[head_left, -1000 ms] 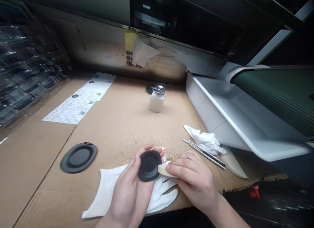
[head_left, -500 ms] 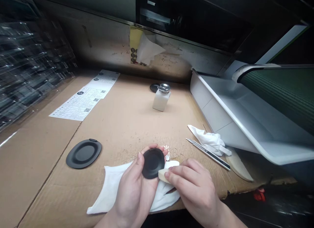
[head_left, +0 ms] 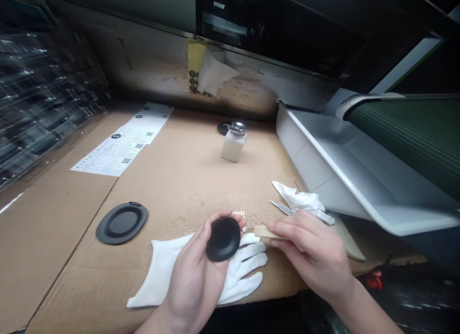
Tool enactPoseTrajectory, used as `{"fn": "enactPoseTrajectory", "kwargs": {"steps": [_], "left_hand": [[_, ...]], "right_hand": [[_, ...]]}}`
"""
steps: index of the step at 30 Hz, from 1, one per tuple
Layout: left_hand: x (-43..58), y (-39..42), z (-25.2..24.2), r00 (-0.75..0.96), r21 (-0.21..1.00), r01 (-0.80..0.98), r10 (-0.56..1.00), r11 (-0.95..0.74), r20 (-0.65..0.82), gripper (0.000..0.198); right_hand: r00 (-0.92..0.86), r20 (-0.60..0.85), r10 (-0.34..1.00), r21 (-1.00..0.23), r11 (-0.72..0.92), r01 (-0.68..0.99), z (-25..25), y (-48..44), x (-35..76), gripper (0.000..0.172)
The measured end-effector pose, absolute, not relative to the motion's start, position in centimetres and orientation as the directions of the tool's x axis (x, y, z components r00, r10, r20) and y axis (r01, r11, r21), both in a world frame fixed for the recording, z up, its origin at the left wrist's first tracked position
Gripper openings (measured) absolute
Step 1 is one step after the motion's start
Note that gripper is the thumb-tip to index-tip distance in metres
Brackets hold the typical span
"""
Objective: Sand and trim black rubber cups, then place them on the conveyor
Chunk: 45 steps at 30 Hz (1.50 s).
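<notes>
A small round black dish-shaped part (head_left: 223,239) rests in the palm of my left hand (head_left: 196,271), with the thumb and fingers around its edge. In my right hand (head_left: 312,252) a cream-coloured flat pad (head_left: 268,232), perhaps a sponge piece, is pinched between thumb and fingers, apart from the black part. Beneath my left hand lies a white glove (head_left: 247,271), fingers pointing right. To the left, a larger matching black part (head_left: 122,223) lies flat on the cardboard. Behind my right hand is a utility knife (head_left: 281,207), mostly covered by the hand.
A white pump bottle (head_left: 233,147) with a metal top stands toward the back, another black part (head_left: 223,128) behind it. Printed sheets (head_left: 122,144) lie left. A crumpled white glove (head_left: 307,204) and a curved cream piece (head_left: 348,238) sit beside the large white bin (head_left: 323,166).
My right hand has moved right and slightly up with the cream pad, away from the black part, and now covers most of the knife. My left hand has hardly moved.
</notes>
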<state>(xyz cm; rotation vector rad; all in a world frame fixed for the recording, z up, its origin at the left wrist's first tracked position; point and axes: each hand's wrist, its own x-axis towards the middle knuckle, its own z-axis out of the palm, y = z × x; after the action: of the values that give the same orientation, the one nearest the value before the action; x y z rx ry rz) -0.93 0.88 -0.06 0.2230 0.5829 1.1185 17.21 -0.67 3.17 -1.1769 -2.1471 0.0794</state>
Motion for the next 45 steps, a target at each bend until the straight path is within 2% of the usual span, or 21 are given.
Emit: {"fn": "enactPoseTrajectory", "kwargs": {"steps": [4, 7, 13, 18, 20, 24, 26, 28, 30, 31, 36, 39, 45], "left_hand": [[-0.8, 0.6, 0.2, 0.337, 0.553, -0.715, 0.904, 0.428, -0.265, 0.031], [-0.8, 0.5, 0.3, 0.351, 0.587, -0.678, 0.897, 0.442, -0.269, 0.031], [-0.9, 0.4, 0.2, 0.331, 0.614, -0.64, 0.887, 0.461, -0.321, 0.031], [-1.0, 0.5, 0.4, 0.372, 0.566, -0.667, 0.874, 0.485, -0.312, 0.036], [-1.0, 0.6, 0.4, 0.372, 0.542, -0.68, 0.869, 0.494, -0.325, 0.036], [-0.8, 0.8, 0.3, 0.359, 0.47, -0.727, 0.86, 0.501, -0.362, 0.035], [-0.8, 0.9, 0.3, 0.344, 0.439, -0.751, 0.859, 0.494, -0.38, 0.036], [-0.9, 1.0, 0.4, 0.339, 0.419, -0.76, 0.853, 0.497, -0.398, 0.039], [-0.9, 1.0, 0.6, 0.348, 0.404, -0.762, 0.846, 0.507, -0.405, 0.045], [-0.9, 1.0, 0.7, 0.349, 0.398, -0.763, 0.843, 0.509, -0.409, 0.047], [-0.9, 0.9, 0.6, 0.335, 0.377, -0.775, 0.835, 0.508, -0.436, 0.046], [-0.8, 0.9, 0.3, 0.363, 0.365, -0.772, 0.833, 0.52, -0.418, 0.046], [-0.6, 0.7, 0.4, 0.29, 0.425, -0.766, 0.85, 0.482, -0.44, 0.031]], "right_hand": [[-0.521, 0.406, 0.751, -0.292, 0.646, 0.705, 4.4, 0.2, 15.3, 0.018], [-0.571, 0.318, 0.757, -0.284, 0.651, 0.704, 4.2, 0.5, 13.8, 0.018], [-0.521, 0.399, 0.754, -0.399, 0.655, 0.642, 3.1, 0.4, 12.9, 0.02], [-0.552, 0.328, 0.766, -0.36, 0.642, 0.677, 3.5, 0.5, 13.2, 0.018], [-0.536, 0.356, 0.765, -0.374, 0.643, 0.669, 3.4, 0.6, 12.7, 0.019], [-0.399, 0.472, 0.786, -0.485, 0.609, 0.628, 2.7, 0.4, 11.9, 0.015], [-0.214, 0.514, 0.83, -0.552, 0.512, 0.658, 2.4, 0.2, 12.4, 0.011], [0.061, 0.552, 0.831, -0.589, 0.338, 0.734, 2.3, -0.1, 13.5, 0.016], [0.223, 0.6, 0.768, -0.565, 0.21, 0.798, 2.2, -0.5, 14.3, 0.018], [0.214, 0.627, 0.749, -0.535, 0.214, 0.817, 2.2, -0.7, 14.5, 0.018], [-0.066, 0.696, 0.715, -0.414, 0.475, 0.776, 1.6, -1.4, 11.9, 0.026], [-0.116, 0.705, 0.7, -0.343, 0.48, 0.807, 0.8, -1.1, 9.8, 0.025], [-0.149, 0.72, 0.678, -0.24, 0.445, 0.863, 0.5, 1.4, 7.9, 0.018]]}}
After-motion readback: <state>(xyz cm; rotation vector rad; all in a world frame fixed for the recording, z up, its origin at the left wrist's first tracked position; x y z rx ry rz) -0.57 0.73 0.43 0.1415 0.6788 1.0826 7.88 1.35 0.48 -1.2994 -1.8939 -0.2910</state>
